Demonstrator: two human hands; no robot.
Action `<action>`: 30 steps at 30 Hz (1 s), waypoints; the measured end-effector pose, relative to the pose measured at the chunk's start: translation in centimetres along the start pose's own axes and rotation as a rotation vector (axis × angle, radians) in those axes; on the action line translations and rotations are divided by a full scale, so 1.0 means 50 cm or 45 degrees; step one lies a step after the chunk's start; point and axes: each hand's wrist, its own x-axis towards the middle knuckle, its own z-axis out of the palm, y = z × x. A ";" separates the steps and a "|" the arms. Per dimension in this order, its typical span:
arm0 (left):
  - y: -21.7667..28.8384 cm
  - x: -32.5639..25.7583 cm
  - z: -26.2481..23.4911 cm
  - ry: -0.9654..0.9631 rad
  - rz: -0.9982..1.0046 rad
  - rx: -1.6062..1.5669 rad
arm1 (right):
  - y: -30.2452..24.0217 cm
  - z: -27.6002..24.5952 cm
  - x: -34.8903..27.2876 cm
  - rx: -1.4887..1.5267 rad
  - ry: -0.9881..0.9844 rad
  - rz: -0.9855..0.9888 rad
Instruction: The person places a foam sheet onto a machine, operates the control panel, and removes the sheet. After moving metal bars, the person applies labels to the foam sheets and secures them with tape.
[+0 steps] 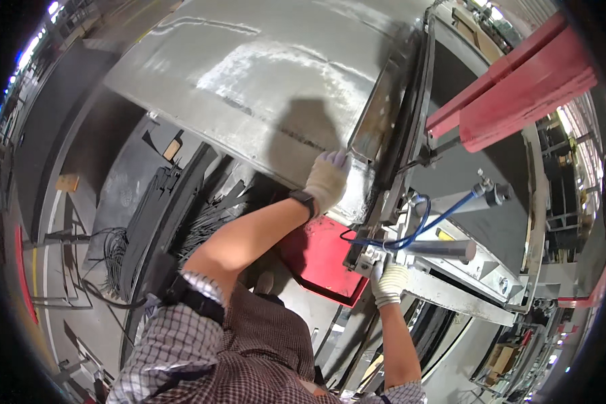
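My left hand (328, 179), in a pale knitted glove, rests at the near right corner of a large grey metal table (202, 111). Its fingers lie against the end of a long flat brownish strip (378, 111) along the table's right edge; the fingertips are partly hidden. Lower right, my right hand (389, 284), gloved too, closes round a small metal valve-like fitting (369, 261) on the machine frame. A blue air hose (444, 219) loops above that hand, running to a metal cylinder (461, 200). Another bare metal cylinder (444, 250) juts out just beside the right hand.
Below the table stands a red panel (320, 252) with a dark edge. Dark strips (212, 225) lie piled on the left. A thick red beam (518, 87) hangs over the right side. A white steel frame (451, 296) extends right of my right hand.
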 end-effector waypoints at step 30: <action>-0.164 -0.024 -0.078 0.200 0.304 -0.527 | 0.030 0.020 -0.030 0.490 0.216 0.001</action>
